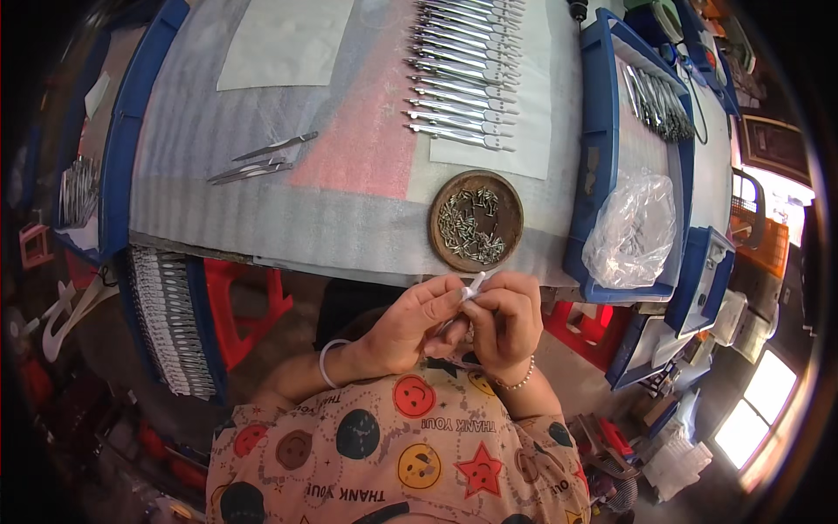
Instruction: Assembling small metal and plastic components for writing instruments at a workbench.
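Note:
Close in front of my body, just off the table's near edge, my left hand [408, 325] and my right hand [508, 320] meet with fingers pinched together. Between their fingertips is a small whitish, shiny piece [472, 286]; the fingers cover much of it, so its kind cannot be made out. Just beyond the hands stands a round brown bowl [439, 248] holding many small metal screws or pins [471, 229]. Farther off, slim silvery metal tools [463, 92] lie side by side in a column on white paper [532, 131].
Two pointed metal tools [262, 162] lie at the table's left. A blue tray [597, 157] at right holds metal parts [655, 100] and a clear plastic bag [635, 231]. More blue trays [135, 105] flank the left side. Red stools [249, 306] stand below the table.

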A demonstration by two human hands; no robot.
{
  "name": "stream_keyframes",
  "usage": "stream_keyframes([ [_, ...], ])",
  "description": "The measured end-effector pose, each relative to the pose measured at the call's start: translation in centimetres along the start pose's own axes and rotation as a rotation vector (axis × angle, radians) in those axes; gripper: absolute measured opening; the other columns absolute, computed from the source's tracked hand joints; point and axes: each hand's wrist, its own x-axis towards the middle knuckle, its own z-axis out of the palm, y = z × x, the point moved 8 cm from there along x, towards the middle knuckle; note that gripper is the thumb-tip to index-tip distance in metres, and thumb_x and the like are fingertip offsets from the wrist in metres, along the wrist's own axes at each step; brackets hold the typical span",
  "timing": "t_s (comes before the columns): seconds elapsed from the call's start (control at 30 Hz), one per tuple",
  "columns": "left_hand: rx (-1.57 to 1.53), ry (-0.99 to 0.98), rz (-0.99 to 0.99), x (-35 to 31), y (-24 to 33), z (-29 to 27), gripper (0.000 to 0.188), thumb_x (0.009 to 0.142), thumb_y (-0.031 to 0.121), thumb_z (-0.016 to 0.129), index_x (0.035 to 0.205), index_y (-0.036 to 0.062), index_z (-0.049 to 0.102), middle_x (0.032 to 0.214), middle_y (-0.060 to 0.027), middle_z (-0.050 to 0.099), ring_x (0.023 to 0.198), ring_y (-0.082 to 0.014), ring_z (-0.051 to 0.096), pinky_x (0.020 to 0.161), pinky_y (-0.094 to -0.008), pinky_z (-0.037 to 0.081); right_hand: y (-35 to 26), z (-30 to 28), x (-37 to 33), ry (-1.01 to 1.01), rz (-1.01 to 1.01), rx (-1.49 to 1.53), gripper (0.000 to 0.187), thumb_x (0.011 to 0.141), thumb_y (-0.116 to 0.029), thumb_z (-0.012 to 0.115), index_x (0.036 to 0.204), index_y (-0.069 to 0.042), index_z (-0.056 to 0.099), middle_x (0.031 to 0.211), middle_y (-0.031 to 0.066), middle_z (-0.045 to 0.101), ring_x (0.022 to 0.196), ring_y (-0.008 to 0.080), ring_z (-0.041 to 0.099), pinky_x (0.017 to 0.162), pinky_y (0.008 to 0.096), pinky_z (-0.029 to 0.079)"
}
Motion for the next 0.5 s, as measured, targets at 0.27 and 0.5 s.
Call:
stream_keyframes([
  [0.27, 0.025, 0.016, 0.007, -0.16, -0.17, 0.11, 0.017, 0.098, 0.026, 0.046, 0.097, 0.009, 0.049, 0.068, -0.0026, 0.052, 0.048, -0.0049, 0.037, 0.043, -0.0154, 0.029, -0.18, -0.42, -0.05, -0.077, -0.043, 0.013, 0.029, 0.067, 0.007, 0.071, 0.092, -0.001, 0.06, 0.093, 0.0133, 0.059, 0.079, 0.0251, 0.059, 0.065, 0.0306, 0.05],
  [0.5, 0.027, 0.025, 0.027, 0.05, 0.03, 0.05, 0.016, 0.098, 0.025, 0.046, 0.096, 0.0092, 0.049, 0.068, -0.0017, 0.051, 0.048, -0.0052, 0.036, 0.043, -0.0156, 0.03, -0.26, -0.36, -0.79, -0.046, -0.072, -0.085, 0.034, 0.066, 0.006, 0.072, 0.096, -0.002, 0.059, 0.092, 0.0128, 0.059, 0.079, 0.026, 0.06, 0.064, 0.0304, 0.05],
])
